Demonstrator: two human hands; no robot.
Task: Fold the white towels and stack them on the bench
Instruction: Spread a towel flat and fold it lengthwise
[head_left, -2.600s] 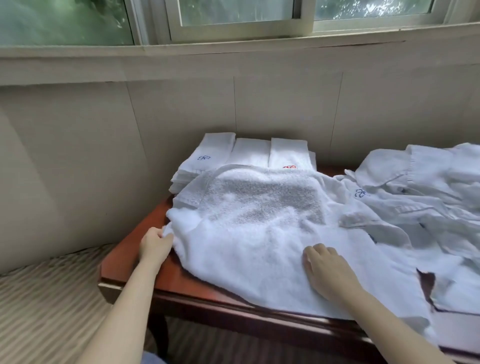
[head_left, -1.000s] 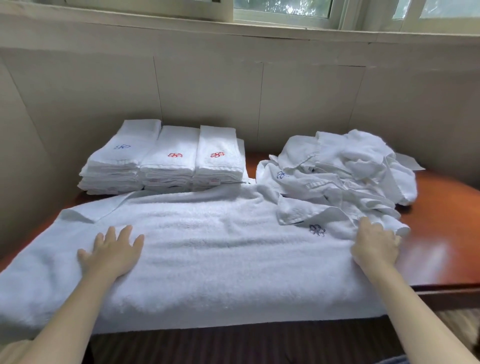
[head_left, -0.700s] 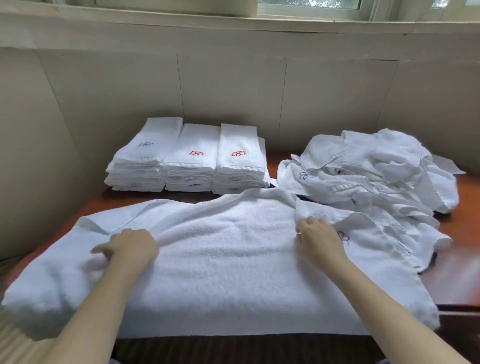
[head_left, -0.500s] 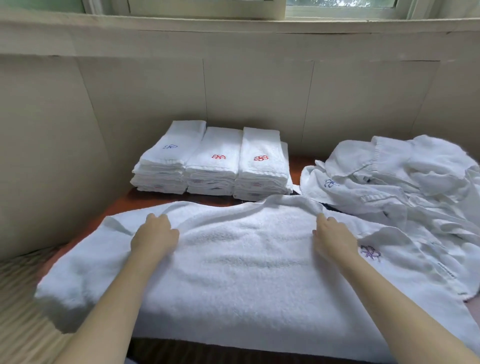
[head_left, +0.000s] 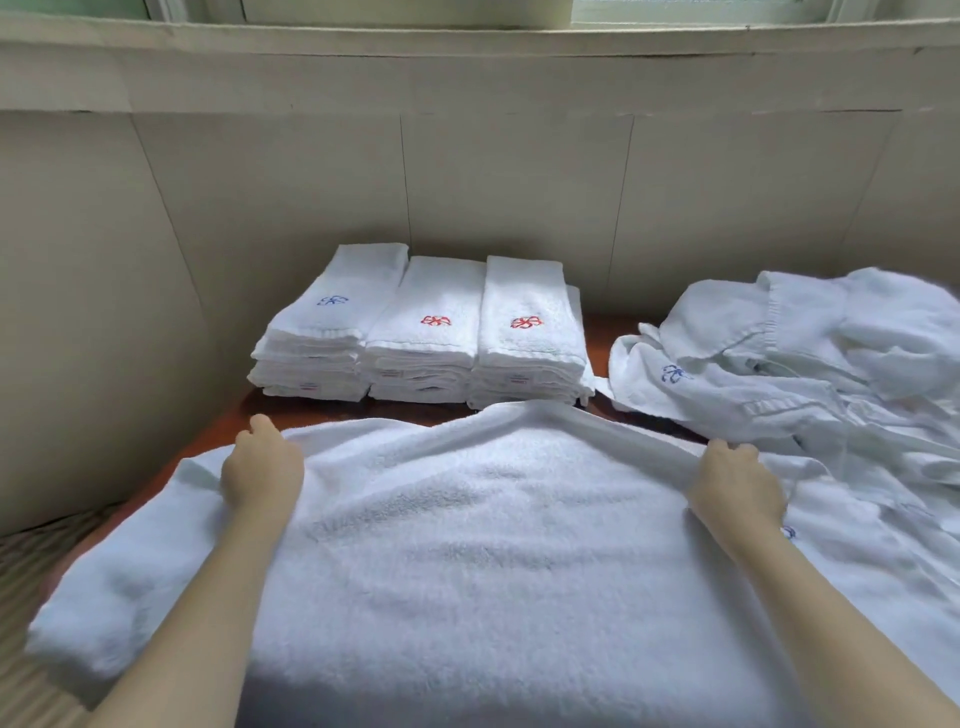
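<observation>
Both hands grip the far edge of the big white towel (head_left: 488, 545), left hand (head_left: 261, 470) and right hand (head_left: 736, 483) closed on its hem, the towel draped over the surface (head_left: 244, 415) (folded stacks (head_left: 421, 332) behind, loose pile (head_left: 810, 374) to the right).

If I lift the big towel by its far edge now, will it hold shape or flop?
The big towel will likely flop: its far edge already sags between the left hand and right hand. The thick pile suggests some heft. Its left end overhangs the bench, so it may drag.
</observation>
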